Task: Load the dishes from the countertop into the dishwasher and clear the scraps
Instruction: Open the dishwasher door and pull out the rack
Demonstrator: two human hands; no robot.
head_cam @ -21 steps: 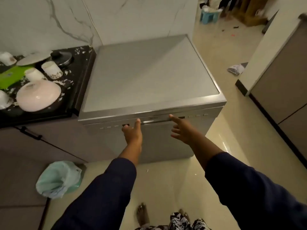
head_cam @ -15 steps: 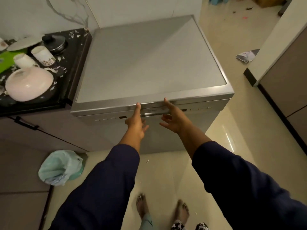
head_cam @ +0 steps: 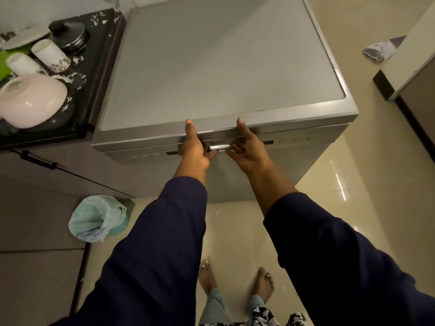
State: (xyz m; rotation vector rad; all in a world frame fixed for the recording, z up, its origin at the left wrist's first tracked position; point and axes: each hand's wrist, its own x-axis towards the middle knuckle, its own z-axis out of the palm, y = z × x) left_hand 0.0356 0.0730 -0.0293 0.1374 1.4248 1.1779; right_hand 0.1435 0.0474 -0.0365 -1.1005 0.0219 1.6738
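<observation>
dishwasher [head_cam: 221, 67] door: stiff, hinged, likely heavy | hold: handle [head_cam: 220, 147], front top edge | left hand [head_cam: 194, 149], right hand [head_cam: 249, 148]: fingers curled under handle, thumbs on top edge

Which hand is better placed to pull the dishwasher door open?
Left, marginally. The left hand has fingers curled at the door handle, thumb on the dishwasher top edge. The right hand fingers look looser beside it.

Dim, warm indoor light here. Glare streaks shine on the glossy floor tiles [head_cam: 339, 184] at right, so light reaches in from that side. The dishwasher [head_cam: 223, 67] top shows a soft, even sheen. Wide-angle bending curves the edges. Dark sleeves [head_cam: 153, 255] near the bottom look soft and blurred.
</observation>
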